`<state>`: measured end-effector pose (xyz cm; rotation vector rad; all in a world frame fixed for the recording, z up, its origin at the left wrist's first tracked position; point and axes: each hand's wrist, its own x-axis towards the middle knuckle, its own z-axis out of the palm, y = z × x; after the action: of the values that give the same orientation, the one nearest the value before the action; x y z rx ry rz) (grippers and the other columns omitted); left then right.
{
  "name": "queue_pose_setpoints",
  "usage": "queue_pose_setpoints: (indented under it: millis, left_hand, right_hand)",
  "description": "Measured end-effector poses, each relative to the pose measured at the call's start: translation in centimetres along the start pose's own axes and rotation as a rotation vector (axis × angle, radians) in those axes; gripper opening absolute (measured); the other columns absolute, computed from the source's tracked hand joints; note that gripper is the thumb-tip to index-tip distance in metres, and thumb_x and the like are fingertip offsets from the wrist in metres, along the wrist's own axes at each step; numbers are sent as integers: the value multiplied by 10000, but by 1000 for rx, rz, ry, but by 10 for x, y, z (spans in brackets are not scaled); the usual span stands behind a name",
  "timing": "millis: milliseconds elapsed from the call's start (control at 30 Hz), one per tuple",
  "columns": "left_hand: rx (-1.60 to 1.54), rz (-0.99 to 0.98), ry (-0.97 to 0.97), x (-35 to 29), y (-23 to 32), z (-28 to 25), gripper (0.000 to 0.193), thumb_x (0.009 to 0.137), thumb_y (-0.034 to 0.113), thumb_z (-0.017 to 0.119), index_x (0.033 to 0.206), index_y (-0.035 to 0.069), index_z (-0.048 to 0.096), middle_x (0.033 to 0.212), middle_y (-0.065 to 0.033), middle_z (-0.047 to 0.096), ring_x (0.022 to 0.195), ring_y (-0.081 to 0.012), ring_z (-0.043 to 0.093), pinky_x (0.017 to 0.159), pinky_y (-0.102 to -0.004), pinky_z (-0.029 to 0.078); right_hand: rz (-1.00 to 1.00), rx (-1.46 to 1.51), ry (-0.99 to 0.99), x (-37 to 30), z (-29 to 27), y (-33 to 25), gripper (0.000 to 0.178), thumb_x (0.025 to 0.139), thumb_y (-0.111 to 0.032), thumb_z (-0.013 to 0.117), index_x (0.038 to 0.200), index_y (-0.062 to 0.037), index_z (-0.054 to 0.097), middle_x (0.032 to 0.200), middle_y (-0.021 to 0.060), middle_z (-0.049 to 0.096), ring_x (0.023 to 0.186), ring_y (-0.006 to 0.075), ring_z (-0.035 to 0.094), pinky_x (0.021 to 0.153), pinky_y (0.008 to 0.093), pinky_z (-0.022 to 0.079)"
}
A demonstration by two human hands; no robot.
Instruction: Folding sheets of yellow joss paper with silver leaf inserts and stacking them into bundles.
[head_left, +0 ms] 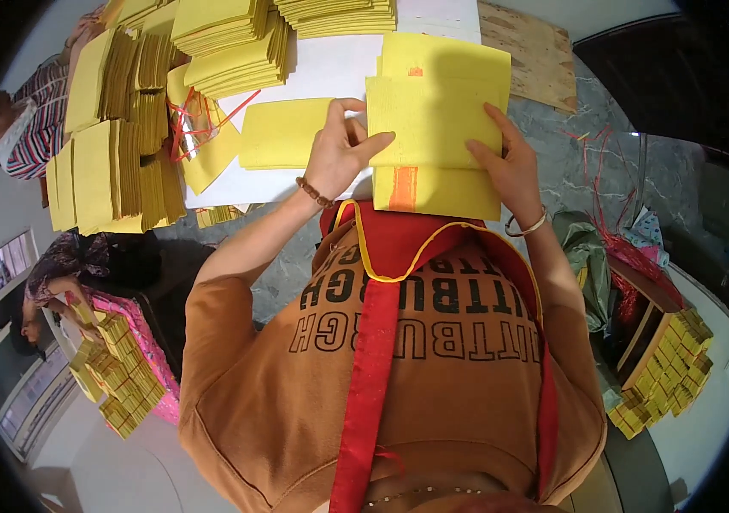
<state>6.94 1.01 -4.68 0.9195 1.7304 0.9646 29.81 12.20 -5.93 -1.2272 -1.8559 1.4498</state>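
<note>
A white table (pixel 322 64) fills the upper middle of the frame, its far right end a bare plywood board (pixel 535 51). Below it, the person's brown sweatshirt and red apron (pixel 382 342) take up the whole lower centre and hide the near table edge.

Tall piles of yellow paper (pixel 117 128) crowd the upper left of the frame, some upright on edge, some lying flat, and further flat stacks (pixel 236 38) sit along the top edge. A red string (pixel 189 120) loops among them. At the far upper left a second person in a striped top (pixel 35 120) leans at the table; at the left edge, lower down, another person (pixel 57 274) bends over small bundles of yellow paper (pixel 121 376) on the floor. More such bundles (pixel 664 376) lie at lower right beside a wooden frame.

In the upper centre, just above the apron's neckline, lies the sheaf of yellow sheets (pixel 441 137) with an orange stripe near its lower edge. The left hand (pixel 339 150), a bead bracelet on its wrist, pinches the sheaf's left edge between thumb and fingers. The right hand (pixel 510 167), wearing a bangle, lies open and flat on the sheaf's right part, fingers spread, pressing it down. A single folded yellow sheet (pixel 283 132) rests just left of the left hand.
</note>
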Motion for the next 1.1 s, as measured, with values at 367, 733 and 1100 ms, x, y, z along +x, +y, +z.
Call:
queue_pose_setpoints:
  millis: [367, 733, 1100]
  left_hand:
    - [951, 789, -241, -15, 5, 24, 716, 774, 459, 595, 1372, 133, 376, 1445, -76, 323, 1360, -262, 238, 1101, -461, 165]
    - [983, 810, -217, -9, -3, 27, 605, 855, 389, 539, 1390, 169, 361, 1460, -49, 302, 1349, -263, 249, 1096, -456, 177]
    - [1274, 934, 42, -11, 27, 49, 457, 752, 169, 571, 1175, 2, 533, 1198, -92, 517, 959, -259, 521, 778, -362, 456]
  right_hand:
    - [-68, -262, 63, -10, 2, -7, 507, 758, -242, 676, 1233, -124, 543, 1144, 144, 603, 1032, 263, 590, 879, 387, 447]
    - [-548, -1019, -120, -55, 7, -7, 563, 835, -459, 553, 1273, -111, 492, 1396, 49, 397, 1306, 244, 344, 1017, 645, 143]
    - [-412, -945, -58, -65, -6, 4, 580, 883, -391, 512, 1360, -83, 396, 1427, 75, 371, 1343, 255, 294, 1045, 618, 63]
